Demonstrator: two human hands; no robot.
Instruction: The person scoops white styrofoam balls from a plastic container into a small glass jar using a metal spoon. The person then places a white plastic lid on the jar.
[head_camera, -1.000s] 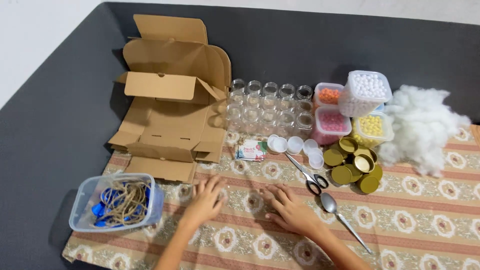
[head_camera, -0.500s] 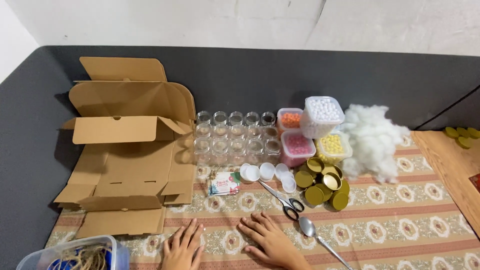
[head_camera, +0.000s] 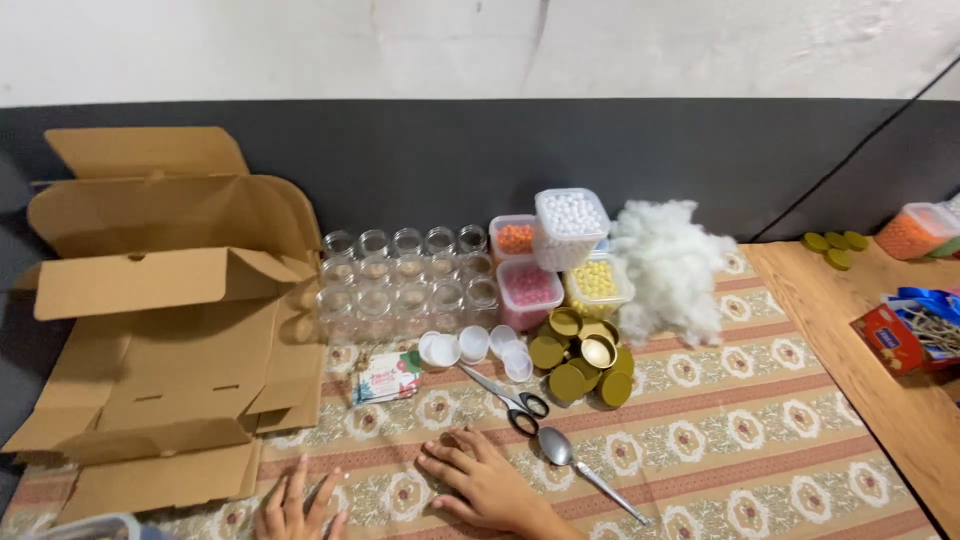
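Both hands lie flat and empty on the patterned cloth (head_camera: 700, 440): left hand (head_camera: 298, 510), right hand (head_camera: 488, 484) near the spoon (head_camera: 585, 468). The glass jars (head_camera: 410, 280) stand unfilled, gold lids (head_camera: 580, 362) piled rightward.

Near right: patterned cloth (head_camera: 760, 450) lies bare from the spoon (head_camera: 590, 470) to the wooden table (head_camera: 850, 330); free passage.
Near middle: scissors (head_camera: 510, 400) and spoon lie flat just beyond the right hand (head_camera: 490, 485).
Left: open cardboard box (head_camera: 170, 330) fills the side beyond the left hand (head_camera: 300, 505).
Far middle: glass jars (head_camera: 410, 280), tubs (head_camera: 560, 250), gold lids (head_camera: 580, 360) and stuffing (head_camera: 670, 265) stand close together.
Between jars and hands: white caps (head_camera: 475, 345) and a small packet (head_camera: 385, 375); narrow strip open.
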